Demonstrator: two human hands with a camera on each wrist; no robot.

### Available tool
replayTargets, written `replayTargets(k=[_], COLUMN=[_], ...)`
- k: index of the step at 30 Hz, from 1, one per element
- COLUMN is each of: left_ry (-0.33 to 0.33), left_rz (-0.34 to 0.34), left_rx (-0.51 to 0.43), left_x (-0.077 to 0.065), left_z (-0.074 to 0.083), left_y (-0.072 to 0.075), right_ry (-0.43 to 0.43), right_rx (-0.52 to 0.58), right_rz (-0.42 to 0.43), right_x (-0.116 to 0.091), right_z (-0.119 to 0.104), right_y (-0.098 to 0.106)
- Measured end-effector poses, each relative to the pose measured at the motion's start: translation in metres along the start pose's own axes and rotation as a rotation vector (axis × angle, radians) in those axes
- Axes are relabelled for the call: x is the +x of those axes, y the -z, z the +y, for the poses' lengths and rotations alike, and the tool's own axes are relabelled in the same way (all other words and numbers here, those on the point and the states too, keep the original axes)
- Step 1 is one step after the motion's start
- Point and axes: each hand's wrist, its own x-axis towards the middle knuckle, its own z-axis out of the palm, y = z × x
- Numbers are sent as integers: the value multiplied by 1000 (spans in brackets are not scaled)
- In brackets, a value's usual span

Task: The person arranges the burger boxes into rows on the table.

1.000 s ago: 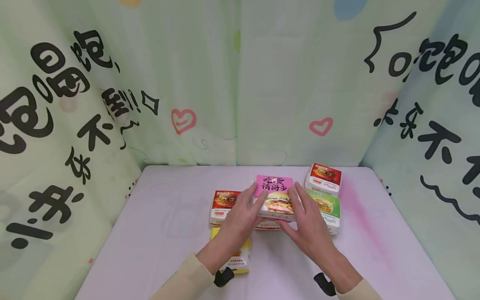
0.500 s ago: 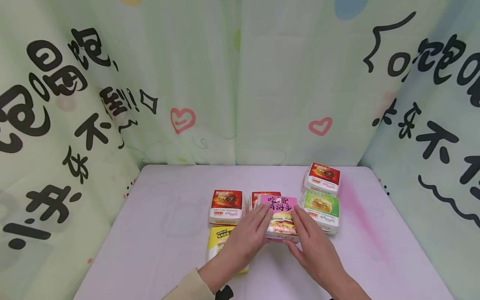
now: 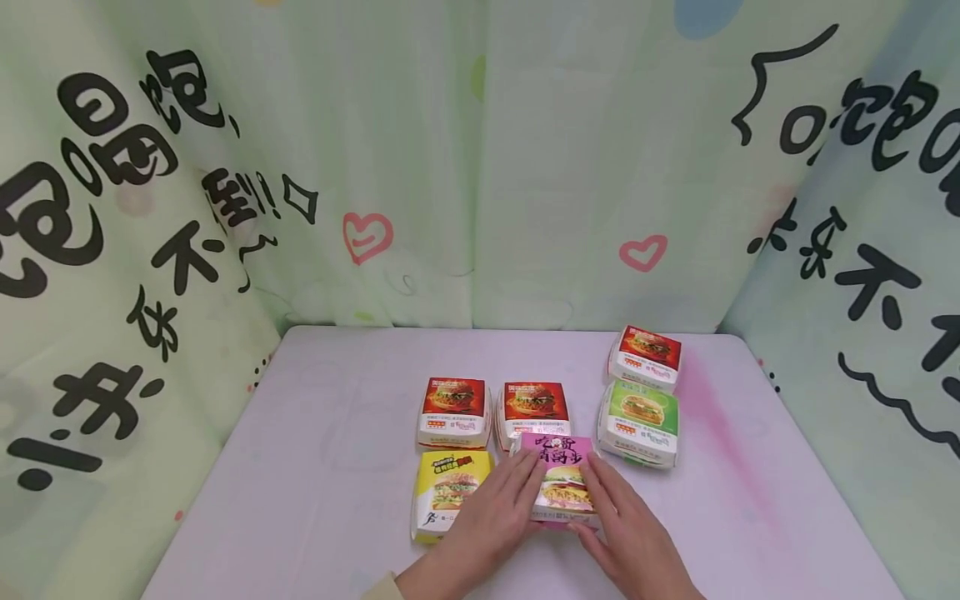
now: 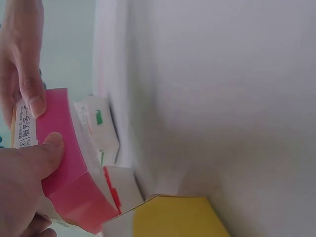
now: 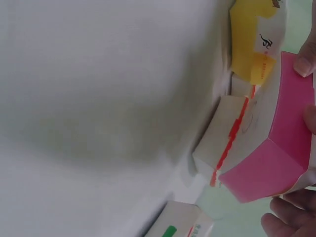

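Observation:
Both hands hold a pink burger box [image 3: 562, 487] between them, in front of a red-topped box. My left hand [image 3: 498, 517] grips its left side, its thumb [image 4: 52, 148] on the pink front wall. From the other side my right hand [image 3: 633, 533] pinches the box, thumb at the near edge and fingers along the right side. In the right wrist view the pink base [image 5: 284, 148] shows, with a gap of white tabletop below it. Left of my left hand lies a yellow burger box [image 3: 446, 492], partly hidden by that hand.
Two red-topped burger boxes [image 3: 453, 408] stand side by side behind the yellow and pink ones. At the right a green-topped box [image 3: 641, 421] sits in front of another red-topped box [image 3: 648, 358]. A printed curtain [image 3: 555, 167] encloses the white table [image 3: 300, 500].
Both hands have brought the pink box toward me and down from over the middle red-topped box. That red-topped box and the yellow one now show more fully. The other boxes stay put.

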Motion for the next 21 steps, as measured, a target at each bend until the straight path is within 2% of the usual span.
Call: replayTargets(k=[6, 11, 21], left_ry=[-2, -6, -3], left_rz=[-59, -83, -121], left_rx=[39, 61, 74], left_x=[-7, -11, -15], left_z=[4, 5, 5], left_y=[-10, -16, -20], right_ry=[0, 12, 33], right_rx=[17, 15, 20], right_rz=[-13, -30, -34], right_x=[-5, -8, -10], right_z=[1, 4, 6], right_y=[-12, -18, -25])
